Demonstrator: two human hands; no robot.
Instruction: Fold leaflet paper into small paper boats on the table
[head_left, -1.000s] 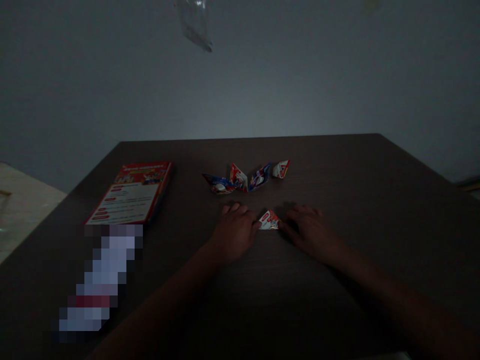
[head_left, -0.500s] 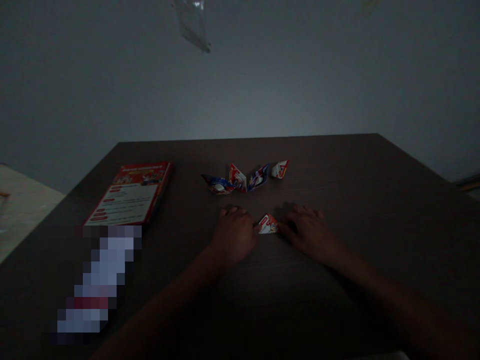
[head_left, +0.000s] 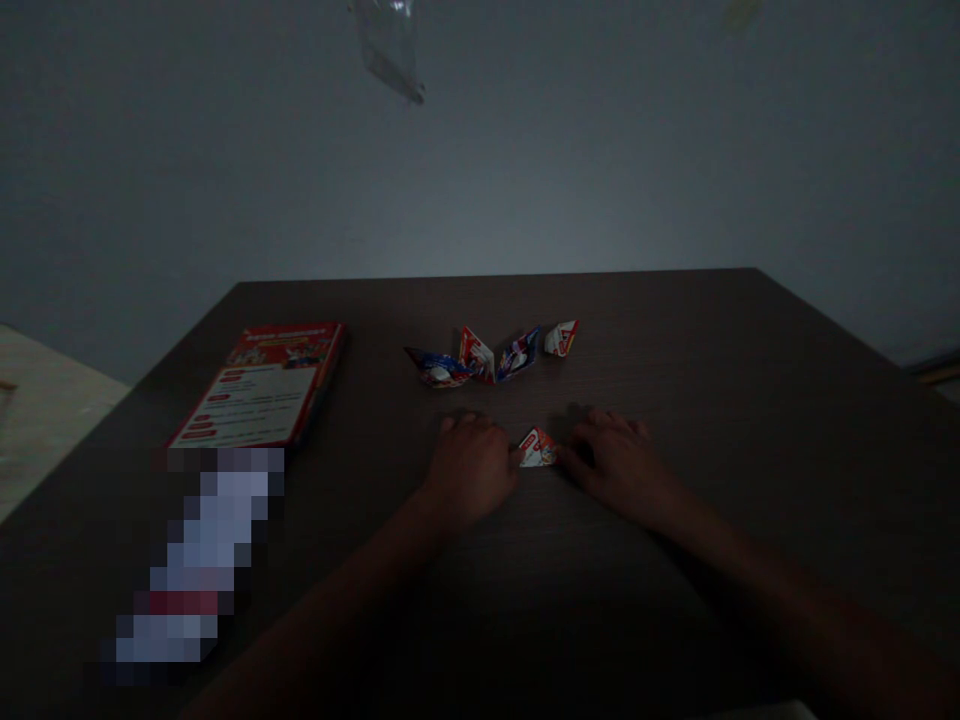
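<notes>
A small folded paper piece (head_left: 538,449), red and white, lies on the dark wooden table (head_left: 720,380) between my two hands. My left hand (head_left: 471,465) rests knuckles-up with its fingers curled, its thumb side pressing the piece's left edge. My right hand (head_left: 616,460) lies on the other side, its fingertips pinching or pressing the right edge. Behind them stands a row of several folded paper shapes (head_left: 491,356), red, white and blue.
A red booklet (head_left: 262,385) with printed text lies at the left of the table. A blurred-out patch (head_left: 199,555) sits in front of it. A clear plastic piece (head_left: 390,50) hangs on the grey wall. The room is very dim.
Both hands stay on the small folded piece with only slight shifts; the piece looks pressed a little tighter between them.
</notes>
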